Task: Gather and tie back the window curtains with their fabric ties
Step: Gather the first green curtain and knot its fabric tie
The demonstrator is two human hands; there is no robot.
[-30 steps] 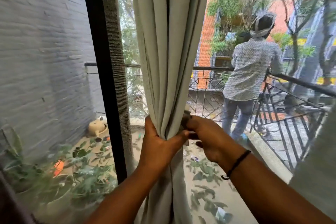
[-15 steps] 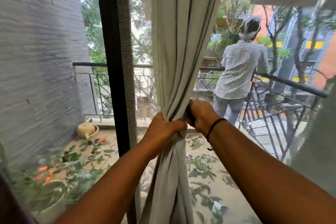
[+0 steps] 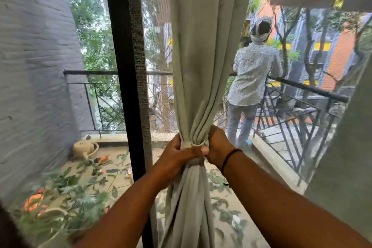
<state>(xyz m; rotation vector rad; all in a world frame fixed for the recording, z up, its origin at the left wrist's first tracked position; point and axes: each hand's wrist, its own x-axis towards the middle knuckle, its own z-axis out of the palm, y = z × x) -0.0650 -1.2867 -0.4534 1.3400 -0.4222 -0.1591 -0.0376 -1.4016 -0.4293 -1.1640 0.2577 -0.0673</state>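
A pale grey-green curtain (image 3: pixel 203 50) hangs in front of the window, bunched into a narrow waist at mid height. A fabric tie (image 3: pixel 193 144) of the same cloth wraps around that waist. My left hand (image 3: pixel 177 157) grips the bunched curtain and the tie from the left, thumb across the front. My right hand (image 3: pixel 218 147), with a black band on its wrist, holds the tie's end on the right side of the bunch. Below the hands the cloth falls loose.
A black window frame post (image 3: pixel 126 70) stands just left of the curtain. Another curtain panel (image 3: pixel 346 147) hangs at the right edge. Outside, a person (image 3: pixel 253 78) stands at the balcony railing (image 3: pixel 306 88); cut leaves and a watering can (image 3: pixel 84 148) lie on the balcony floor.
My hands have drawn closer together on the curtain, and the tie now wraps tightly around the bunch. The view has shifted left and nearer.
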